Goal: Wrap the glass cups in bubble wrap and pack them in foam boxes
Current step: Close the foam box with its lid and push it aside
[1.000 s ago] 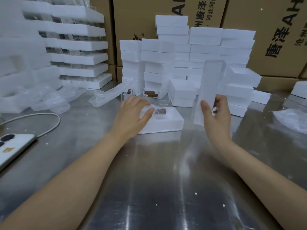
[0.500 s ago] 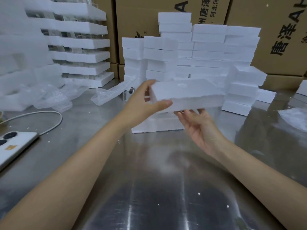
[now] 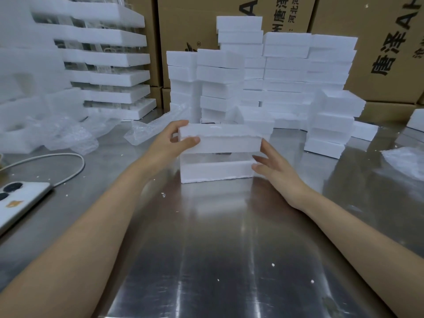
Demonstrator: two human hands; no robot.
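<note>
Foam lid (image 3: pixel 224 138): held level just above the foam base (image 3: pixel 215 172), with a narrow gap between them.
Foam base: flat on the steel table (image 3: pixel 218 249), centre, in front of the foam box stacks (image 3: pixel 286 72).
Left hand (image 3: pixel 171 143): grips the lid's left end, thumb on the front face, fingers over the top.
Right hand (image 3: pixel 278 173): fingers straight, touching the right ends of lid and base, grasping nothing.
Bubble wrap (image 3: pixel 66 134): loose heap, far left.
Phone (image 3: pixel 18 200): left table edge, cabled.
</note>
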